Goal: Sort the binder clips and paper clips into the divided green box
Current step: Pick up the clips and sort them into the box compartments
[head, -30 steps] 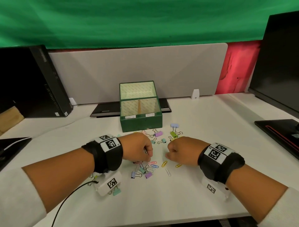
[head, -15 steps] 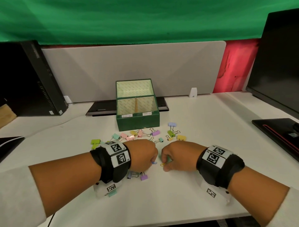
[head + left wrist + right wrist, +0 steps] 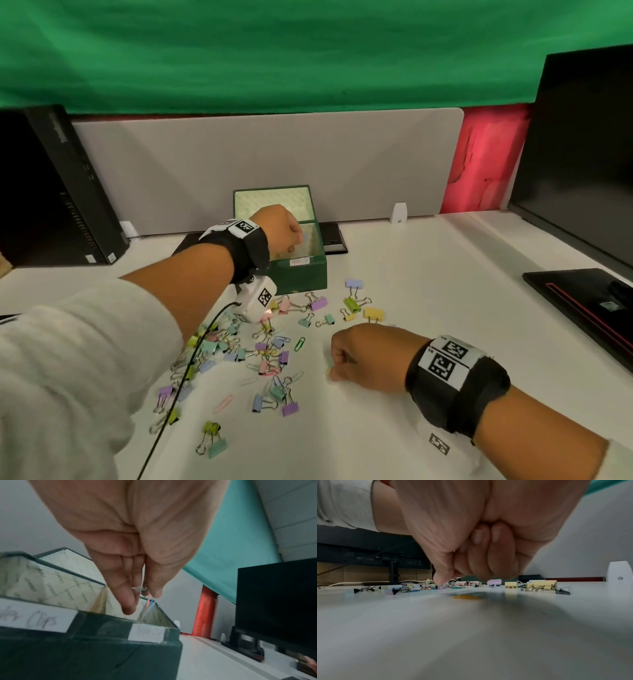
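Note:
The green box point(image 3: 308, 274) stands at the back of the white desk, with handwritten labels on its front wall point(image 3: 85, 649). My left hand point(image 3: 284, 229) hovers over its front right compartment. In the left wrist view the left hand point(image 3: 143, 601) points down, and pink and blue paper clips point(image 3: 149, 604) dangle from between thumb and fingertips. My right hand point(image 3: 346, 359) rests on the desk as a fist point(image 3: 458, 577); nothing shows inside it. A yellow paper clip point(image 3: 467, 597) lies under it. Several pastel binder clips and paper clips point(image 3: 267, 356) are scattered in front of the box.
A black monitor point(image 3: 582, 154) and a flat black device point(image 3: 582, 301) stand at the right. A black computer case point(image 3: 61, 192) is at the left, a flat black device point(image 3: 334, 236) lies behind the box. A cable point(image 3: 178, 394) hangs from my left wrist over the clips.
My left hand rose from the pile of clips and moved back over the box with paper clips. My right hand stayed low on the desk, curled near the yellow paper clip.

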{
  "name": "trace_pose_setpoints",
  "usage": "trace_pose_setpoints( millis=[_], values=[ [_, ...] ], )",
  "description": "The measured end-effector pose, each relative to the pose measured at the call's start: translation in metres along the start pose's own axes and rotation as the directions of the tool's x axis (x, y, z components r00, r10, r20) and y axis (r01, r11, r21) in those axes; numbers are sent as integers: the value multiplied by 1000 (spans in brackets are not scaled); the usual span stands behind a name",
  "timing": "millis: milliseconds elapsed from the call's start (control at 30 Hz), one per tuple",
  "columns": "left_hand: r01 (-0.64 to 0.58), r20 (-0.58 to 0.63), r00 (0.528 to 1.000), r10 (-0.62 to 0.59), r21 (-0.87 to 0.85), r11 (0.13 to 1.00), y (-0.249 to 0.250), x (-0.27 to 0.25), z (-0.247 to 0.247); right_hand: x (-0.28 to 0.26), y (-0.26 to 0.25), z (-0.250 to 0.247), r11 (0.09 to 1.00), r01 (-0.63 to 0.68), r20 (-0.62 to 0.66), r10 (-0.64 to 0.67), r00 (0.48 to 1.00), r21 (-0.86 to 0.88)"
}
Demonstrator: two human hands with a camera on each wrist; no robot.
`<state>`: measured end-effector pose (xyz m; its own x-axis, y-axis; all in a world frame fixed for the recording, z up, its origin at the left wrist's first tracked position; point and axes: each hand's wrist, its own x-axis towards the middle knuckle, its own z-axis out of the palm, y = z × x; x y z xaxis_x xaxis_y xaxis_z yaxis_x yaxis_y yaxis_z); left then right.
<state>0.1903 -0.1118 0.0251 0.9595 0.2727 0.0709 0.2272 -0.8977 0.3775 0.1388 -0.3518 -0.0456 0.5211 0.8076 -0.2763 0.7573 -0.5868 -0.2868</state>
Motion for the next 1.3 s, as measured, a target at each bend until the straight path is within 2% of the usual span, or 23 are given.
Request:
trace_pose_setpoints(
  millis=[133,200,300,367,433,567,700,767,833,900,1000,1100,1167,1233,1267,1300],
  values=[
    [47,22,999,-44,-140,989,-7,14,6,1,3,1,1000,4,-45,-4,999,-1],
    [32,-10,999,-34,-162,986,-12,9,1,3,5,2,1000,-2,-38,1,999,-8],
    [-93,-65,993,98,70,993,-27,-22,-13,5,7,4,1000,-2,-24,2,1000,-31],
    [-178,-24,982,187,218,960,-43,-55,-19,3,7,5,999,-1,-24,0,1000,-40],
    [-199,16,979,205,313,929,-66,-93,-19,2,6,4,999,-7,-47,5,999,-43],
    [-164,82,986,143,467,869,-114,-167,-12,23,2,-22,998,-32,-179,21,984,-57],
    [-132,89,990,109,304,943,-142,-200,0,78,-11,-71,998,-19,-382,-5,924,-59],
    [-134,82,990,119,209,969,-146,-200,6,113,-17,-90,994,-62,-421,17,907,-93],
    [-155,88,986,143,151,976,-145,-196,14,143,-21,-102,979,-144,-413,72,908,-145],
    [-174,155,976,151,150,973,-141,-192,21,166,-26,-107,965,-196,-374,118,920,-176],
    [-188,202,966,162,114,976,-135,-187,28,185,-32,-106,951,-184,-284,110,953,-248],
    [-230,240,950,201,100,968,-128,-182,29,188,-37,-105,961,-161,-283,94,955,-226],
    [-266,272,937,220,145,953,-123,-179,31,181,-39,-103,970,-130,-361,49,931,-204],
    [-279,282,933,225,170,945,-119,-175,34,167,-42,-93,963,-28,-465,-103,880,-267],
    [-268,285,935,213,171,948,-118,-173,35,157,-46,-86,956,56,-459,-190,868,-289],
    [-254,279,939,201,170,952,-117,-171,35,145,-50,-76,944,150,-395,-264,880,-295]
  ],
)
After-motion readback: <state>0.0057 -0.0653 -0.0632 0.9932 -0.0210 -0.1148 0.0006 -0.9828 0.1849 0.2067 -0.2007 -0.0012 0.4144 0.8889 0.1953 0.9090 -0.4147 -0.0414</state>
